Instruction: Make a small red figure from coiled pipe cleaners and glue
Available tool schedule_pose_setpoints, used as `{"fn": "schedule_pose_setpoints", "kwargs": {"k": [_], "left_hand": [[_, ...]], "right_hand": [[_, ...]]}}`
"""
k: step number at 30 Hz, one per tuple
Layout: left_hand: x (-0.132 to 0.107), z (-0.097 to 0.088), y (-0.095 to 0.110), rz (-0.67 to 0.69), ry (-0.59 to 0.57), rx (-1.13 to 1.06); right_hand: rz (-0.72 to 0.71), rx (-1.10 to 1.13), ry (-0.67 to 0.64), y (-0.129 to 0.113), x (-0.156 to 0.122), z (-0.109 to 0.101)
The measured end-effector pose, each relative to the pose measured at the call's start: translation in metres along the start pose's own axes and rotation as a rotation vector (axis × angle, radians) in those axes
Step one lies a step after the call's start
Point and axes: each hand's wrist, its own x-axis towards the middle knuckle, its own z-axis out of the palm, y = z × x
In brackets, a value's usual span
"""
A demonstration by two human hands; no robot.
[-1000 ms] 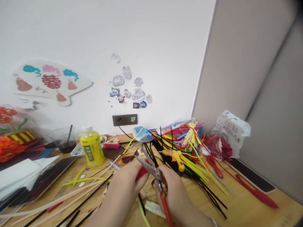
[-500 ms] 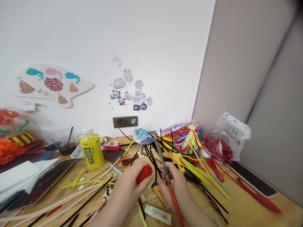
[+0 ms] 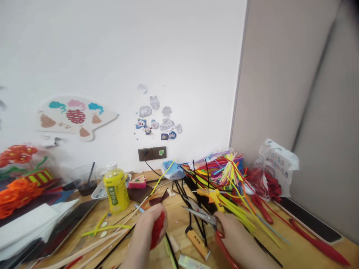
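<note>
My left hand is closed around a red fuzzy piece, most of which its fingers cover. In my right hand is a pair of scissors with red handles, its blades parted and pointing up and left. The blades are apart from the red piece. Between the hands an orange and black utility knife lies on the wooden table, beside black pipe cleaners. Nearer me is a pale yellow-green packet, cut off by the lower edge.
A yellow drink bottle and a clear cup stand at the left. Behind my right hand lie a yellow glue gun and bundles of coloured pipe cleaners. White paper lies far left; a phone-like dark slab is at the right.
My hands have moved apart. The scissors have swung from nearly upright to pointing left, and their blades have opened. The left hand keeps the red piece, now turned, and the view has tilted up.
</note>
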Motion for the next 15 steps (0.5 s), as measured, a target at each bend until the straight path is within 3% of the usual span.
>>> {"fn": "schedule_pose_setpoints", "kwargs": {"k": [2,4,9,12,15], "left_hand": [[0.005,-0.014,-0.010,-0.113,-0.084,-0.111],[0.006,-0.031,-0.018,-0.197,-0.071,-0.153],[-0.007,-0.065,-0.028,-0.203,0.096,-0.239],[-0.019,-0.076,-0.028,-0.171,0.149,-0.247],[-0.028,-0.080,-0.026,-0.182,0.132,-0.308]], "right_hand": [[0.045,-0.045,-0.072,0.008,-0.013,-0.001],[0.071,-0.070,-0.118,0.017,-0.022,-0.001],[0.012,-0.096,-0.236,0.025,-0.023,-0.011],[-0.005,-0.231,-0.321,0.008,-0.015,-0.024],[0.003,-0.467,-0.371,-0.024,-0.003,-0.031]]}}
